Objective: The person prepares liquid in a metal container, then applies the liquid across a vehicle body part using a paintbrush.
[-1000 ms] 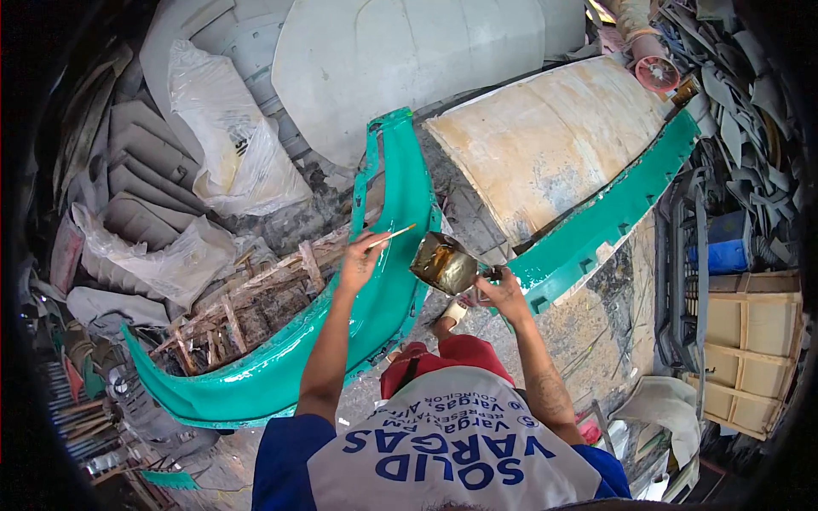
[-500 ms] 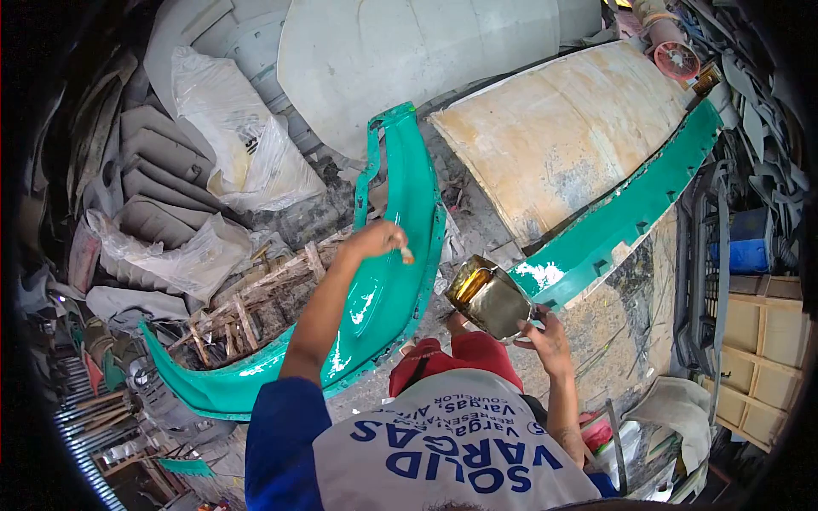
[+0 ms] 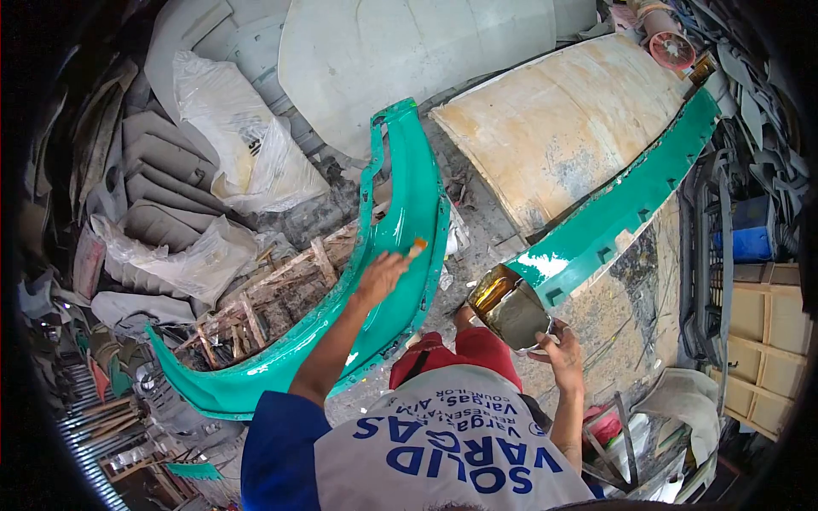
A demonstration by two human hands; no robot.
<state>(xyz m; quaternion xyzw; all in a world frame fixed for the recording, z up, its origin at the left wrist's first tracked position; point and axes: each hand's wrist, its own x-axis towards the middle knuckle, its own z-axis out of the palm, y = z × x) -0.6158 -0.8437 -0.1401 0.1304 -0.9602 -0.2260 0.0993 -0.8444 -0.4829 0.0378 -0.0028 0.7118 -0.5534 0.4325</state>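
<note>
A paintbrush point(image 3: 417, 248) with amber-wet bristles is gripped by my left hand point(image 3: 383, 277), its tip over the glossy surface of a long curved green mould point(image 3: 407, 192). Whether the bristles touch that surface I cannot tell. My right hand point(image 3: 558, 347) holds a cut-open metal can point(image 3: 521, 313) by its near edge, fingers closed on the rim. The can is tilted, with amber liquid point(image 3: 492, 289) showing at its far left side. Just beyond the can lies the near end of a second, straighter green mould point(image 3: 588, 243).
A stained, pale panel point(image 3: 562, 128) lies between the two moulds. White plastic sacks point(image 3: 239, 136) and stacked grey parts point(image 3: 162, 170) fill the left. A blue container point(image 3: 750, 232) and wooden frame point(image 3: 763, 349) stand at right. Wooden bracing point(image 3: 247, 315) sits inside the curved mould.
My left hand has come lower, and the brush now points up and to the right over the curved mould. The can in my right hand has shifted right and slightly nearer.
</note>
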